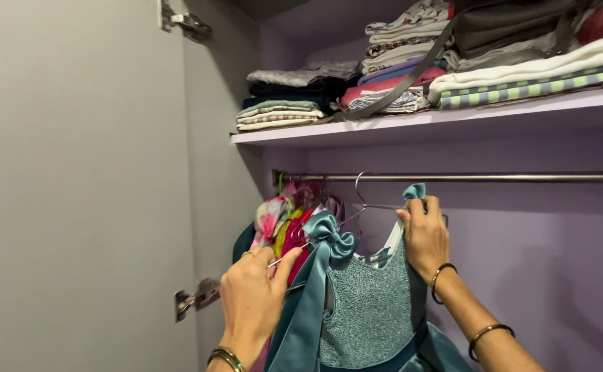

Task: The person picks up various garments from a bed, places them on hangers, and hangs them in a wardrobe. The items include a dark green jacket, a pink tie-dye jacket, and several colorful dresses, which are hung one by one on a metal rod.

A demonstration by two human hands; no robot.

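Note:
A teal dress (367, 310) with a glittery bodice and a satin bow hangs on a thin metal hanger (363, 200), whose hook is just under the closet rod (487, 177). My left hand (253, 300) grips the hanger's left end and the dress shoulder by the bow. My right hand (424, 238) holds the right shoulder of the dress on the hanger. Both wrists wear bangles.
Colourful garments (291, 217) hang at the rod's left end. A shelf (439, 120) above carries stacks of folded clothes (288, 96) and a grey bag with a strap. The open closet door (74, 186) stands to the left; the lilac back wall is to the right.

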